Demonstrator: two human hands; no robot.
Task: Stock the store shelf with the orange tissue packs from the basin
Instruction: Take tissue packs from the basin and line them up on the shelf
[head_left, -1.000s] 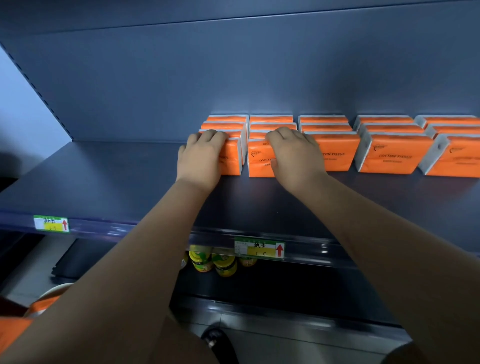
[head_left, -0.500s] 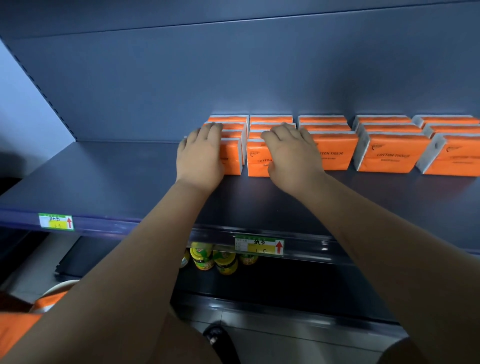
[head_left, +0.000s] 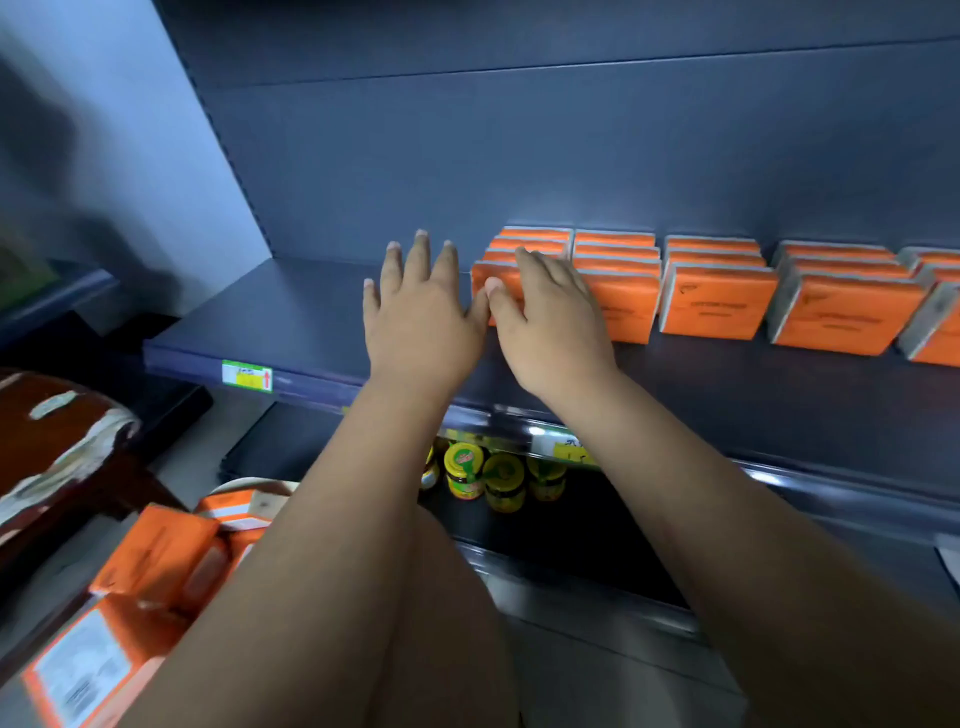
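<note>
Several orange tissue packs (head_left: 156, 566) lie jumbled in a pale basin (head_left: 236, 487) at the lower left, beside the person's left forearm. Above and to the right runs a dark blue store shelf (head_left: 291, 317), with a yellow and green price label (head_left: 247, 375) on its front edge. Over the bare part of the shelf the left hand (head_left: 421, 317) is held flat, fingers straight and spread, holding nothing; whether it touches the shelf cannot be told. Just to its right, thumbs nearly meeting, the right hand (head_left: 550, 322) lies with straight fingers on the leftmost front pack (head_left: 480, 275), steadying rather than gripping it. Beyond it, rows of shelved packs (head_left: 717, 301) stand on edge, several deep, reaching the right edge of view. Small jars (head_left: 483, 475) sit on the level below, between the forearms.

The step in hand looks like squaring up the leftmost row. With both hands empty, the next move probably calls for reaching down left to the basin, taking fresh packs, and starting a new row on the bare shelf to the left.
</note>
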